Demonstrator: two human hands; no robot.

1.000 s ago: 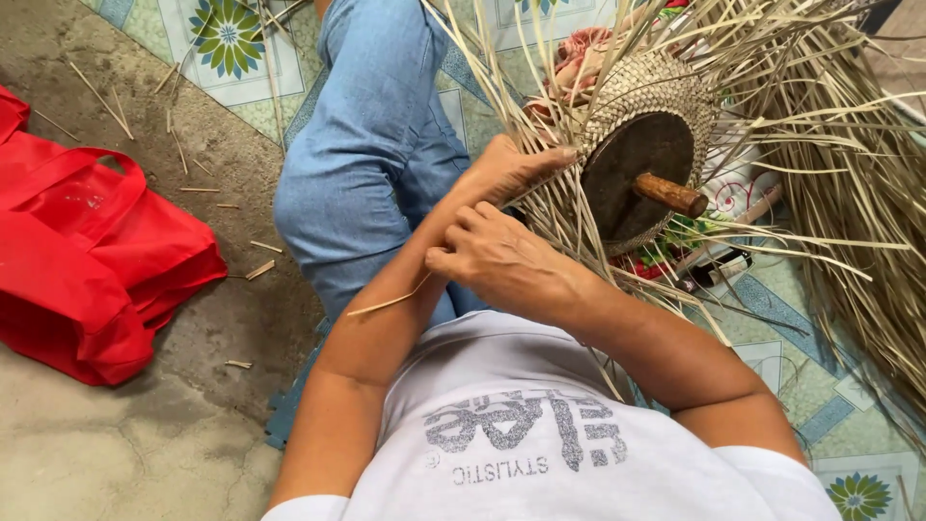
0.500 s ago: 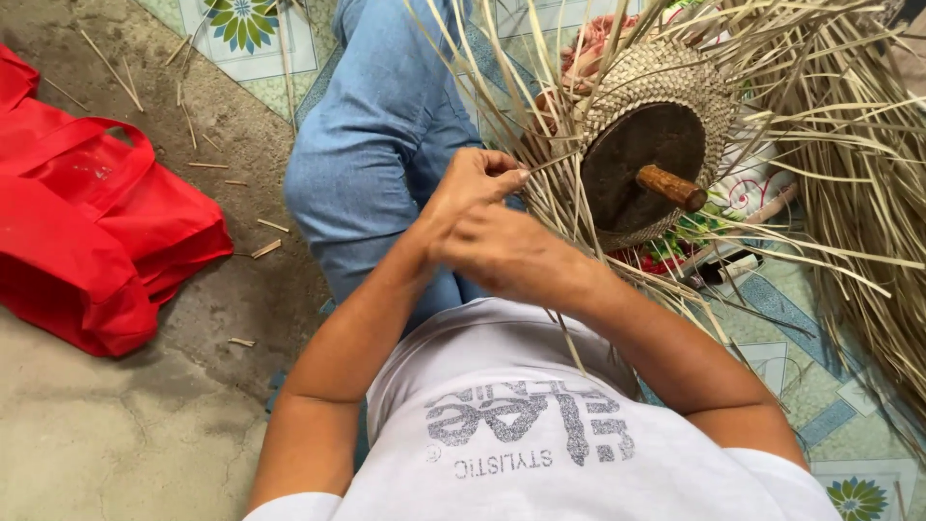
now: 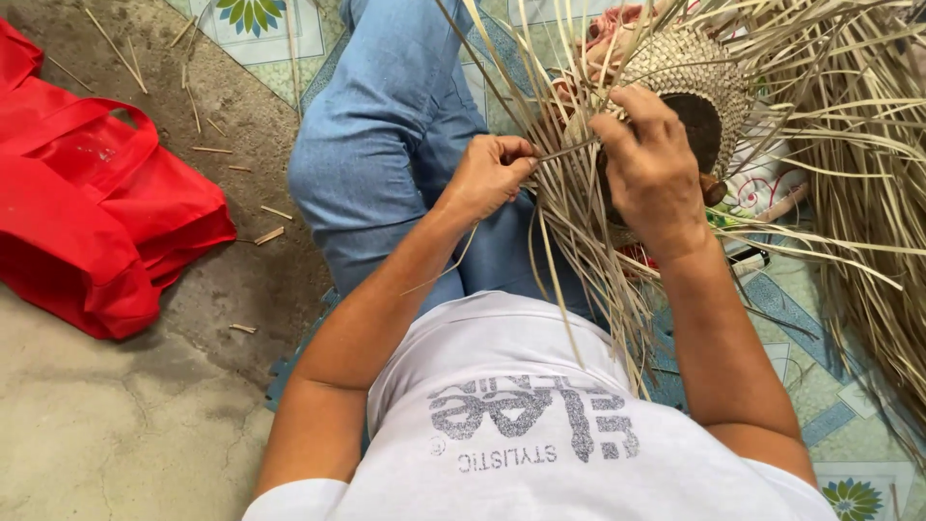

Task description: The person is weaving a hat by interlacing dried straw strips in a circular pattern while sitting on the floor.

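Left hand [image 3: 487, 178] pinches one strip [image 3: 564, 150] taut; right hand [image 3: 651, 164] lies curled over the woven basket [image 3: 690, 82] on the lap, gripping it. Risk: the dry strip may snap or slip if pulled hard; loose strands [image 3: 849, 193] could tangle.

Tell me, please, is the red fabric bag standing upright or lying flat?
Lying flat: the red fabric bag sprawls on the concrete floor, handles flopped over.

both forearms reach forward from the body, elbows bent. the left hand [image 3: 487, 177] is curled into a loose fist, thumb and fingertips pinched together. the right hand [image 3: 653, 164] lies palm down further ahead, fingers bent and gripping.
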